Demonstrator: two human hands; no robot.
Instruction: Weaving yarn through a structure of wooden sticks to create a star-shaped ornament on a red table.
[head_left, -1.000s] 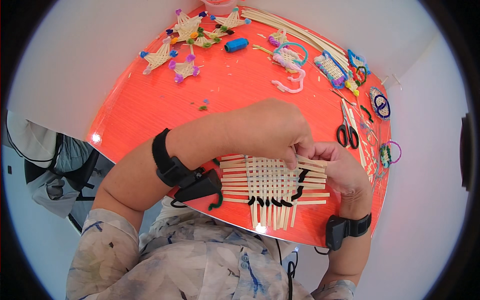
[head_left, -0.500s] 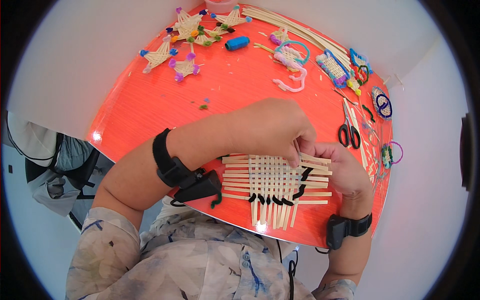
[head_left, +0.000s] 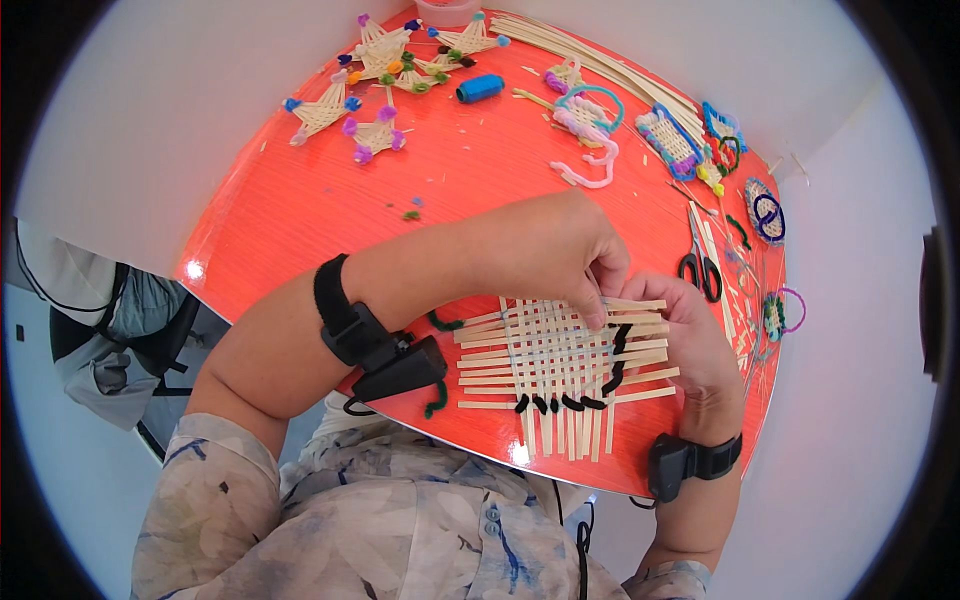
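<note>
A woven mat of pale bamboo strips [head_left: 560, 350] lies at the table's near edge, its strip ends sticking out on several sides. Black fuzzy yarn [head_left: 618, 362] loops along its lower edge and up its right side. Reaching across from the left, my left hand [head_left: 585, 255] pinches the mat's upper right corner between thumb and fingers. My right hand [head_left: 695, 335] grips the same corner from the right, its fingertips partly hidden behind the strips. A dark green fuzzy piece [head_left: 437, 400] shows beside the black device on my left forearm.
Black-handled scissors [head_left: 699, 262] lie right of my hands among strip scraps. Several woven stars [head_left: 380, 50] and a blue thread spool [head_left: 480, 88] are at the back left. Small yarn-edged weavings [head_left: 668, 140] and long bamboo strips [head_left: 600, 62] lie at the back right. White walls enclose the table.
The mat has shifted slightly right and turned a little clockwise, its right-hand strips now slanting. Both hands stay at its upper right corner. More of the dark green piece shows.
</note>
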